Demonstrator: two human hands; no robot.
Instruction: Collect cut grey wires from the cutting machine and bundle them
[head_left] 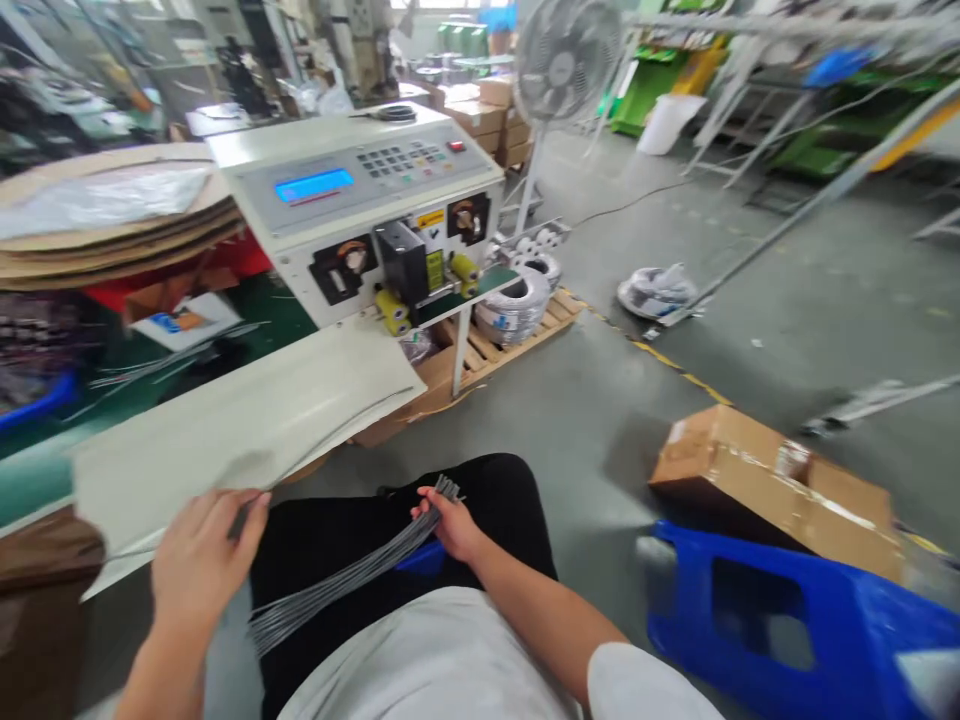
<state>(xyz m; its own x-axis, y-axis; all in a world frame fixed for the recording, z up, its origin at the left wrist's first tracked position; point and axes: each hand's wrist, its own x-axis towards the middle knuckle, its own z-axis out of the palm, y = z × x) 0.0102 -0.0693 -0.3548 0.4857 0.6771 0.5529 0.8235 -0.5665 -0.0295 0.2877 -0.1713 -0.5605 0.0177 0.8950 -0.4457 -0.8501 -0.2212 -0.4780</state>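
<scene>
A bundle of thin grey wires (pixel 345 575) lies slantwise across my lap. My right hand (pixel 450 525) is closed around the bundle near its upper end, where the cut tips stick out past my fingers. A single grey wire (pixel 337 432) stretches along the front edge of the white sheet-metal tray (pixel 225 410). At that edge my left hand (pixel 206 550) is closed on this wire, which shows again to the left of the hand. Above the tray's far end stands a white wire-cutting machine (pixel 360 190) with a lit blue display and yellow rollers.
Coils of grey cable (pixel 514 305) rest on a wooden pallet (pixel 559 325) beyond the machine. On the right stand a blue plastic stool (pixel 832 590) and a cardboard box (pixel 780 480). A fan (pixel 566 60) rises behind. Large cardboard discs (pixel 112 240) lie at the left.
</scene>
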